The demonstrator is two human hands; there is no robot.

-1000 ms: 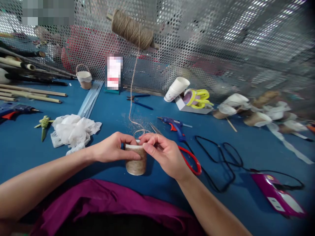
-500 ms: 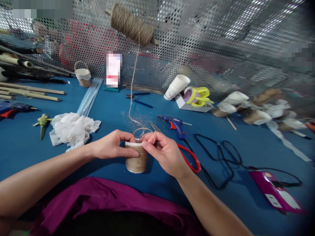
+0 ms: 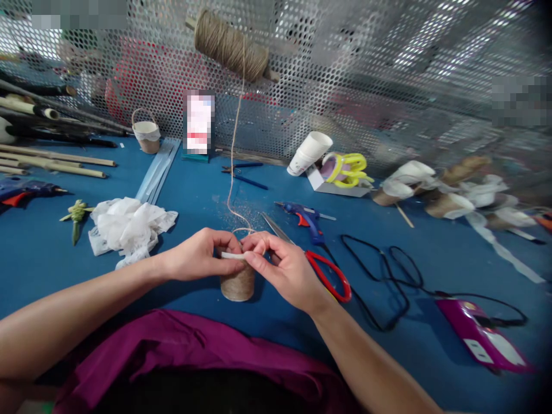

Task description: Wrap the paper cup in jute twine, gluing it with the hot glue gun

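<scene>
A small paper cup (image 3: 237, 283) wrapped in brown twine stands upright in front of me, its white rim showing at the top. My left hand (image 3: 210, 253) grips the cup's rim, thumb outside and fingers inside. At the rim's right side, my right hand (image 3: 282, 264) pinches the twine (image 3: 230, 192) against the cup, its thumb on the outer wall. From there the twine loops behind my fingers and runs up to a large spool (image 3: 230, 47) on the mesh. Some fingertips are hidden by the cup.
Red-handled scissors (image 3: 328, 276) and a blue glue gun (image 3: 304, 219) lie right of my hands. White lace (image 3: 131, 227) is bunched at left, near a small basket (image 3: 146, 135). Pliers (image 3: 248, 175), stacked paper cups (image 3: 311, 152) and a purple box (image 3: 483, 336) lie farther out.
My right hand has shifted slightly left along the rim, and its fingers are now closer to the left hand. The twine loop behind the cup looks smaller and flatter.
</scene>
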